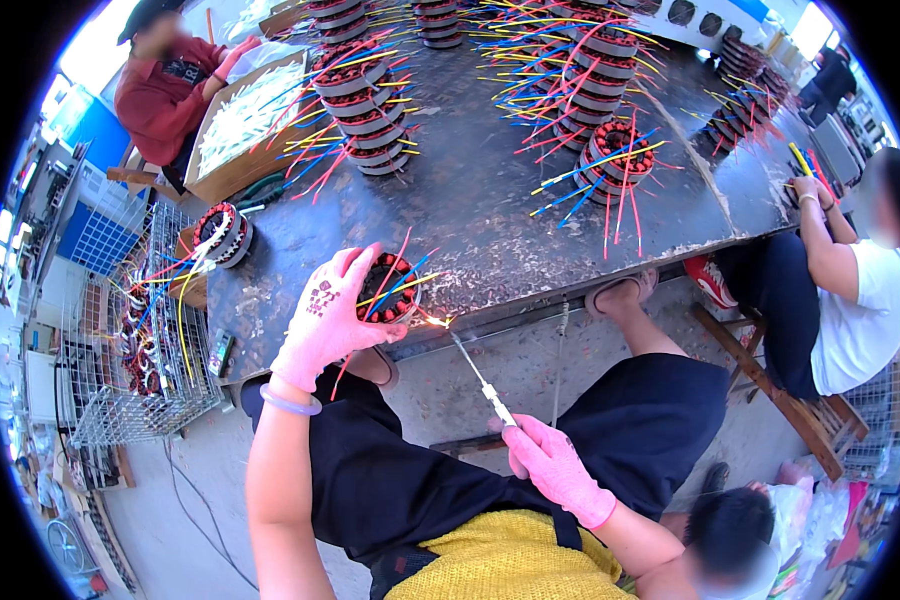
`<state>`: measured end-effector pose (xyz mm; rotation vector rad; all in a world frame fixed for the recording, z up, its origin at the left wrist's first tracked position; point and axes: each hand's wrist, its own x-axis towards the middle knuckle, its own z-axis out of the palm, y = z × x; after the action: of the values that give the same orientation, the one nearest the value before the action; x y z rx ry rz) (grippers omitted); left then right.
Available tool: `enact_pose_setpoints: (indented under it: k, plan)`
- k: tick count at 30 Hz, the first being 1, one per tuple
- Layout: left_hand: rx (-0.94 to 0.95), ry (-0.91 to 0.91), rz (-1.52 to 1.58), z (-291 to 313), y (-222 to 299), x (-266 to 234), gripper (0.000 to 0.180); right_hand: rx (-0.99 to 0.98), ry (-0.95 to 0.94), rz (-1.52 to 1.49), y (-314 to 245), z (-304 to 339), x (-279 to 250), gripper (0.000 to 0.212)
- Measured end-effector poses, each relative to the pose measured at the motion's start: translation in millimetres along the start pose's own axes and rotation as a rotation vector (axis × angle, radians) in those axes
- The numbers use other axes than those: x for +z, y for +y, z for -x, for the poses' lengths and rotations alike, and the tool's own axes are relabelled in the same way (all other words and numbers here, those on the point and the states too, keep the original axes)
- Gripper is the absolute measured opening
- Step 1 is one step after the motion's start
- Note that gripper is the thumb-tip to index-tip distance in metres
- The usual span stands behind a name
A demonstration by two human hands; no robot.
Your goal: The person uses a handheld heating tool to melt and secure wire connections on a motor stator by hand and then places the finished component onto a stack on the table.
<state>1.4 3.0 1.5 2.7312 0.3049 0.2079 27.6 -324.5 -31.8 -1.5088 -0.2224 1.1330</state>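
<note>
My left hand (320, 312), in a pink glove, grips a motor stator (388, 288) with red windings and yellow, blue and red wires, held at the table's near edge. My right hand (558, 468), gloved in pink too, is closed round the white handle of a slim torch (486, 388). Its thin metal nose points up and left toward the stator. A small orange flame (436, 320) glows between the tip and the stator's wires. The torch tip looks apart from the stator body. My fingers hide the stator's left side.
Tall stator stacks (355, 95) with wires sticking out stand on the dark table (450, 220). A single stator (224, 235) sits at the left edge, above a wire basket (150, 400). A box of white strips (245, 125) lies beyond. Co-workers sit left, right and lower right.
</note>
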Motion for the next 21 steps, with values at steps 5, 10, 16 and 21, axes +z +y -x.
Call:
enact_pose_setpoints:
  k: [5, 10, 16, 21]
  plan:
    - [0.001, -0.006, -0.015, 0.5, 1.3, -1.6, 0.099, 0.001, -0.028, -0.011, -0.5, -0.3, -0.6, 0.037]
    - [0.013, 0.001, -0.007, 0.0, 1.0, -1.3, 0.098, 0.008, -0.027, -0.010, -4.6, 2.1, -0.9, 0.038]
    - [0.002, -0.004, -0.012, -0.7, 1.4, -1.7, 0.099, 0.006, -0.019, 0.017, -2.5, -1.2, -1.0, 0.037]
    - [-0.014, -0.015, 0.008, -1.1, 5.6, -3.2, 0.099, 0.000, -0.012, 0.008, -5.7, -0.3, -0.4, 0.036]
